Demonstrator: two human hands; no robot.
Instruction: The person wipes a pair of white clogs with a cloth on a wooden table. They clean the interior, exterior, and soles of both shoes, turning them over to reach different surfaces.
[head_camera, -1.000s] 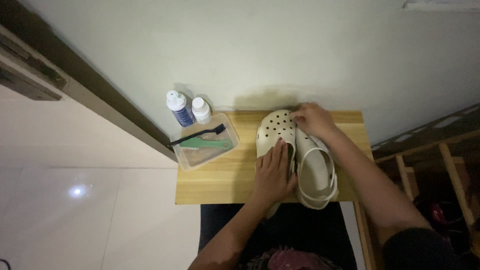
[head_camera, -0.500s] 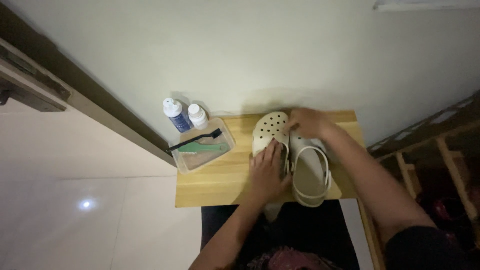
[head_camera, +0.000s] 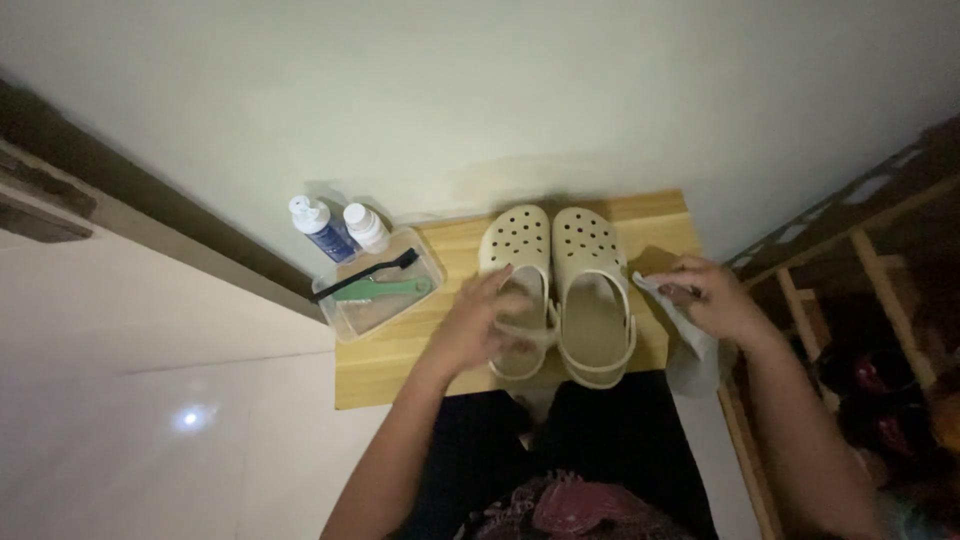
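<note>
Two cream perforated clogs stand side by side on a small wooden table (head_camera: 400, 365), toes toward the wall. My left hand (head_camera: 478, 325) rests on the left clog (head_camera: 518, 290), over its heel strap. The right clog (head_camera: 592, 295) is untouched. My right hand (head_camera: 712, 300) is off to its right, at the table's right edge, gripping a pale cloth (head_camera: 686, 330) that hangs down.
A clear plastic tray (head_camera: 378, 298) at the table's left holds a black brush and a green tool. Behind it stand a blue bottle (head_camera: 318, 228) and a white bottle (head_camera: 365, 227). A wooden rack (head_camera: 860, 280) lies to the right. White tiled floor lies left.
My right hand has left the toes of the clogs and moved out to the right, now with a cloth in it. The right clog is uncovered. The view has shifted closer.
</note>
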